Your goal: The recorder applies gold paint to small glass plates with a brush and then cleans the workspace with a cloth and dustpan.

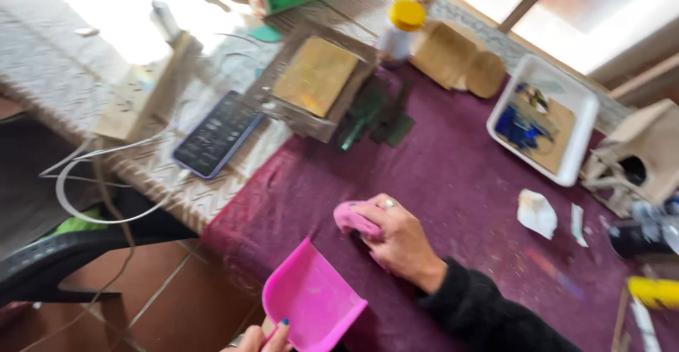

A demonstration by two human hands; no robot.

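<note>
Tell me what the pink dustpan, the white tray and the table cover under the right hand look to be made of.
The pink dustpan, held by the left hand, looks like moulded plastic: smooth, even colour, slight sheen. The white tray seems plastic or foam, matte with rounded corners; I cannot tell which. The maroon cover looks like napped fabric, perhaps velvet or felt, dull and dusted with specks. The right hand presses a pink brush on it.

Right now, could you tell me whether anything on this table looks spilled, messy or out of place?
Yes: fine pale crumbs and specks are scattered over the maroon tablecloth, near the right hand, which grips a pink hand brush. A crumpled white paper scrap lies loose to the right. The left hand holds a pink plastic dustpan at the table's edge.
</note>
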